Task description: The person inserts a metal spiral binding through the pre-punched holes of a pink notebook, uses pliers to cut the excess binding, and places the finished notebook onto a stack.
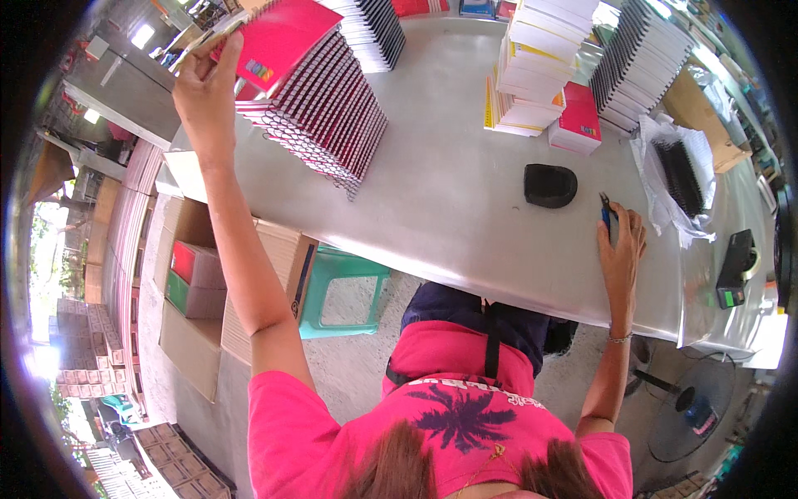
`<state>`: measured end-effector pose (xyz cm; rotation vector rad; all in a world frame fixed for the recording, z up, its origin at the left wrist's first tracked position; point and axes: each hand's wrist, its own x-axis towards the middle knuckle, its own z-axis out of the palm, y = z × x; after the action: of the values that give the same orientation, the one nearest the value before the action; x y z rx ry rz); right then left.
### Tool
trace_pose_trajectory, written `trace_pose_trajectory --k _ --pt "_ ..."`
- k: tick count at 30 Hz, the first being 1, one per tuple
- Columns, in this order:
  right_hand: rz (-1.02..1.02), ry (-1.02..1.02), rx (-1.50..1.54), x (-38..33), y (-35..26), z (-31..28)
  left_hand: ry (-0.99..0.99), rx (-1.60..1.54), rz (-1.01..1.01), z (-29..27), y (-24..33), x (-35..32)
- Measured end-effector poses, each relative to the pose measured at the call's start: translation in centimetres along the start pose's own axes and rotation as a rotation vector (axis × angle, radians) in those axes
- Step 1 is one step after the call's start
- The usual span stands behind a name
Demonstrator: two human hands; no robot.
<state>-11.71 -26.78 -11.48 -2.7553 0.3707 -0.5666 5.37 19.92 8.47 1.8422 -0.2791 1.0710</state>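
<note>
My left hand (204, 83) is stretched out to the far left and grips the edge of a red-covered spiral notebook (278, 37). That notebook lies on top of a tall slanted stack of spiral notebooks (320, 116) with black wire bindings. My right hand (622, 241) rests on the grey table (449, 208) near its front edge, closed around blue-handled pliers (607, 212) whose tip points away from me. A black oval object (549, 185) lies just left of that hand.
Stacks of white and yellow book blocks (536, 71), a red notebook pile (578, 125) and another slanted stack (640, 62) stand at the back. A bag of black wire combs (680, 175) lies right. Open cardboard boxes (216, 287) and a green stool (342, 291) sit below the table's left.
</note>
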Motion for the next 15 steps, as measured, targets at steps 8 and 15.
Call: trace_pose_trajectory --k 8,15 --pt "-0.030 -0.046 -0.027 1.2 -0.1 -0.4 -0.037 0.480 0.010 -2.0 -1.1 -2.2" --pt "-0.135 0.041 0.224 4.5 -1.2 -0.5 -0.044 0.425 0.077 -0.6 -1.2 -2.8"
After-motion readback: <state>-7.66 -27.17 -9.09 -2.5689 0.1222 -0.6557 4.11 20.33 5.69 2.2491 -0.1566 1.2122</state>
